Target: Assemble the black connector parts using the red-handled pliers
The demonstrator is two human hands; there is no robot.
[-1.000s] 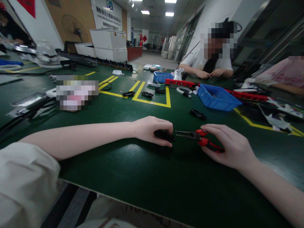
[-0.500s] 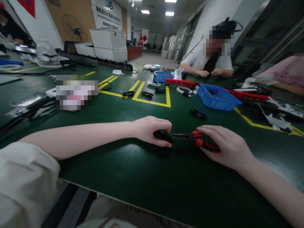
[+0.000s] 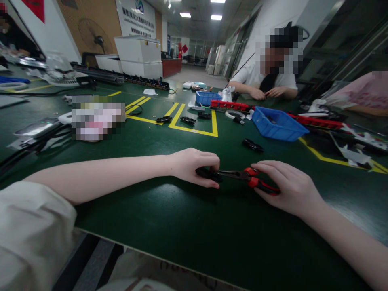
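My left hand (image 3: 197, 167) is closed around a small black part (image 3: 207, 173), fingers above it and thumb below. In my right hand (image 3: 294, 188) is a pair of long-nose pliers (image 3: 251, 178) with red and black handles. The pliers' jaws point left and reach the right end of the black part; whether they grip it is too small to tell. Just beyond the pliers, a similar black piece (image 3: 253, 145) lies on the green table (image 3: 182, 242).
Several more black pieces (image 3: 188, 120) lie near the yellow tape outline (image 3: 194, 131). A blue bin (image 3: 277, 125) stands at the right, a smaller blue bin (image 3: 208, 98) farther back. A phone-like blurred object (image 3: 98, 119) lies left. Across the table sits another person (image 3: 263, 83).
Both hands stay almost where they were. The pliers' handles look slightly closer together than before.
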